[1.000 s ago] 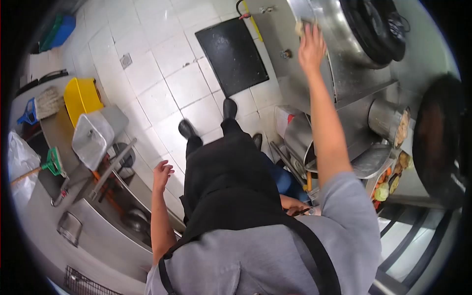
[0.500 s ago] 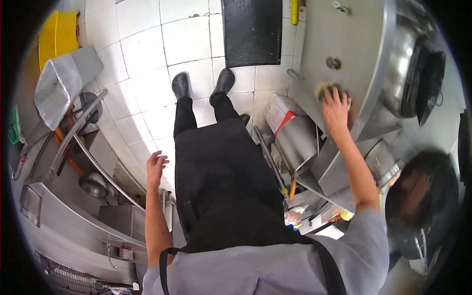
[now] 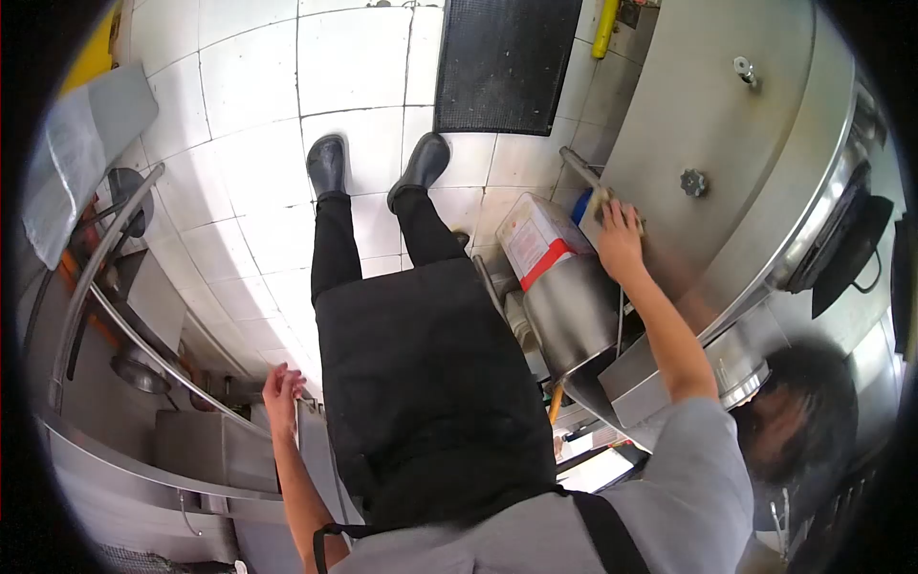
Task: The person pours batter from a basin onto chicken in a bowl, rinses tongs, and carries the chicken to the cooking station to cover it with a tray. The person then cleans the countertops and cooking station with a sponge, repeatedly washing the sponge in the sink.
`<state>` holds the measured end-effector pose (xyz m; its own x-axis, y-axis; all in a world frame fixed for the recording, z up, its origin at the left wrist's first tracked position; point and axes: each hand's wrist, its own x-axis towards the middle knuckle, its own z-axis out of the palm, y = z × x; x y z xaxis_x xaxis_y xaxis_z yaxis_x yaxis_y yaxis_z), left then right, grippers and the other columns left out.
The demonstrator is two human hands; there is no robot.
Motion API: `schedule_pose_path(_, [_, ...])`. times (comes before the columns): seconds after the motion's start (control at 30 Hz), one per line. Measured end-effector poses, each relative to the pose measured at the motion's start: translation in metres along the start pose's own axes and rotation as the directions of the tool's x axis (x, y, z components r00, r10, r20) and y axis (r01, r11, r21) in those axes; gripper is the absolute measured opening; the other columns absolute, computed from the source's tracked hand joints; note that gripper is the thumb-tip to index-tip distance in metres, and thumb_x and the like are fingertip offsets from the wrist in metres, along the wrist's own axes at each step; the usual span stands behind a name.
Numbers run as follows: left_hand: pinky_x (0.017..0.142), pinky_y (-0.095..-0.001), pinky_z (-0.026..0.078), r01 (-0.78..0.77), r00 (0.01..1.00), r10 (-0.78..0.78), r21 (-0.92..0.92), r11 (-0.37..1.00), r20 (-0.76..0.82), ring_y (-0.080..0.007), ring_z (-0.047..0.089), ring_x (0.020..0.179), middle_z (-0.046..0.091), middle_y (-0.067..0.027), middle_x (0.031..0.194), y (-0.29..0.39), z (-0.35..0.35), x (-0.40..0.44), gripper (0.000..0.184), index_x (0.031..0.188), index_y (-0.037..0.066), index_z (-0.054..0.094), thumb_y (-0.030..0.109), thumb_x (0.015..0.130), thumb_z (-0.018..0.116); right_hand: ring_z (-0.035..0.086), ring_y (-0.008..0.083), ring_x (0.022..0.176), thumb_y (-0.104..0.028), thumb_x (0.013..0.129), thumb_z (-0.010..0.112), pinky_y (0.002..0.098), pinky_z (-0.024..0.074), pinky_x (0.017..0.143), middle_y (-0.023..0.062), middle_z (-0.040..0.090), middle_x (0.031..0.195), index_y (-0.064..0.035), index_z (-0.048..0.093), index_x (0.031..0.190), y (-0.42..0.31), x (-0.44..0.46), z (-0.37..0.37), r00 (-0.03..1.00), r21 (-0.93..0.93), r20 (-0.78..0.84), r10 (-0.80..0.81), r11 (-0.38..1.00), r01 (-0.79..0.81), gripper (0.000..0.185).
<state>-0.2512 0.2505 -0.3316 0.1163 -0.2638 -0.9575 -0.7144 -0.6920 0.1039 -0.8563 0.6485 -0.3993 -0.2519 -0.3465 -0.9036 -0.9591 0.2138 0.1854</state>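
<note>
My right hand is closed over a sponge, pressed to the lower edge of the stainless steel panel. Its fingers cover most of the sponge, whose pale edge shows. On the panel's face, a dark round knob and a small metal fitting stick out above the hand. Just below the hand, a steel container sits beside a white and red box. My left hand hangs at my side near the left steel counter, its fingers loosely apart and nothing in them.
White tiles and a black mat cover the floor. A curved metal rail and a grey bin stand at left. Black pans hang at the right edge. A steel pipe juts out near my right hand.
My right hand has slid with the sponge from the panel's face down to its lower edge. My left hand has dropped slightly closer to the left counter, and the view has shifted.
</note>
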Motion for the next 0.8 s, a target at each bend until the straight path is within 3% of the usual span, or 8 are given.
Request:
schedule_pose_path(0.07, [0.063, -0.0247, 0.048, 0.103, 0.994, -0.104, -0.009, 0.995, -0.032, -0.0142, 0.068, 0.08, 0.07, -0.0082, 0.098, -0.012, -0.003, -0.004, 0.035, 0.125, 0.001, 0.056, 0.017, 0.094, 0.06, 0.033, 0.037, 0.139, -0.019, 0.088, 0.051, 0.057, 0.018, 0.116, 0.0178, 0.043, 0.148, -0.0008, 0.07, 0.115, 0.005, -0.055, 0.024, 0.991, -0.111, -0.131, -0.039, 0.994, 0.024, 0.037])
schedule_pose_path(0.17, [0.06, -0.0239, 0.048, 0.179, 0.982, -0.179, 0.001, 0.984, -0.058, -0.0127, 0.068, 0.076, 0.072, -0.006, 0.09, -0.031, -0.002, 0.005, 0.035, 0.123, 0.003, 0.057, 0.016, 0.091, 0.062, 0.035, 0.0371, 0.137, -0.018, 0.087, 0.053, 0.0577, 0.0216, 0.114, 0.0171, 0.047, 0.144, -0.0007, 0.068, 0.118, 0.016, -0.023, 0.068, 0.938, 0.178, -0.334, 0.092, 0.983, -0.033, 0.038])
schedule_pose_path(0.27, [0.059, -0.0227, 0.048, 0.183, 0.983, -0.181, 0.083, 0.98, -0.028, -0.0128, 0.069, 0.075, 0.072, -0.0063, 0.091, -0.024, 0.012, 0.01, 0.034, 0.123, 0.003, 0.057, 0.016, 0.092, 0.062, 0.038, 0.0364, 0.135, -0.017, 0.085, 0.054, 0.0571, 0.0244, 0.112, 0.0155, 0.057, 0.133, 0.0003, 0.073, 0.107, 0.018, 0.081, 0.035, 0.956, -0.003, -0.294, -0.024, 1.0, 0.024, 0.033])
schedule_pose_path(0.37, [0.06, -0.0231, 0.05, 0.16, 0.987, -0.16, -0.009, 0.987, -0.015, -0.013, 0.069, 0.076, 0.072, -0.0061, 0.092, 0.007, 0.017, -0.005, 0.034, 0.123, 0.004, 0.057, 0.017, 0.093, 0.061, 0.037, 0.0313, 0.138, -0.022, 0.09, 0.051, 0.0552, 0.0237, 0.114, 0.0107, 0.054, 0.139, -0.0001, 0.067, 0.116, 0.008, 0.104, 0.012, 0.995, -0.123, 0.08, 0.058, 0.991, -0.048, 0.038])
schedule_pose_path(0.4, [0.063, -0.0252, 0.052, 0.161, 0.986, -0.162, -0.029, 0.987, -0.044, -0.0129, 0.069, 0.077, 0.072, -0.0062, 0.094, 0.01, 0.016, -0.01, 0.033, 0.124, 0.005, 0.057, 0.019, 0.094, 0.06, 0.036, 0.0311, 0.139, -0.022, 0.089, 0.051, 0.0553, 0.0227, 0.115, 0.0103, 0.054, 0.139, 0.0001, 0.066, 0.118, 0.016, 0.086, 0.05, 0.983, -0.056, -0.183, -0.001, 0.998, -0.009, 0.039])
schedule_pose_path(0.47, [0.064, -0.0243, 0.05, 0.211, 0.974, -0.219, -0.124, 0.97, -0.056, -0.0136, 0.069, 0.082, 0.071, -0.0064, 0.096, -0.006, 0.004, -0.009, 0.032, 0.125, 0.006, 0.056, 0.018, 0.096, 0.058, 0.034, 0.034, 0.14, -0.021, 0.088, 0.051, 0.0571, 0.0196, 0.115, 0.0131, 0.053, 0.14, -0.0044, 0.074, 0.104, 0.023, 0.01, 0.028, 0.979, -0.015, -0.204, -0.012, 1.0, 0.009, 0.032])
schedule_pose_path(0.63, [0.063, -0.0234, 0.049, 0.343, 0.937, -0.345, -0.055, 0.938, -0.048, -0.0111, 0.067, 0.08, 0.07, -0.0048, 0.096, -0.041, 0.009, -0.004, 0.031, 0.125, 0.007, 0.056, 0.018, 0.097, 0.057, 0.033, 0.0325, 0.14, -0.017, 0.086, 0.053, 0.0579, 0.0215, 0.114, 0.0127, 0.048, 0.144, 0.0024, 0.065, 0.117, 0.04, -0.099, -0.044, 0.985, -0.024, -0.168, 0.049, 0.998, -0.054, 0.038])
schedule_pose_path(0.8, [0.062, -0.0233, 0.047, 0.238, 0.97, -0.24, 0.05, 0.97, 0.047, -0.0098, 0.063, 0.073, 0.069, -0.0032, 0.095, -0.034, 0.029, 0.016, 0.032, 0.127, 0.007, 0.056, 0.018, 0.097, 0.057, 0.039, 0.0358, 0.136, -0.018, 0.086, 0.054, 0.0563, 0.024, 0.113, 0.0151, 0.05, 0.142, 0.0014, 0.067, 0.117, 0.035, 0.055, 0.025, 0.961, -0.109, -0.269, -0.06, 0.993, 0.032, 0.038])
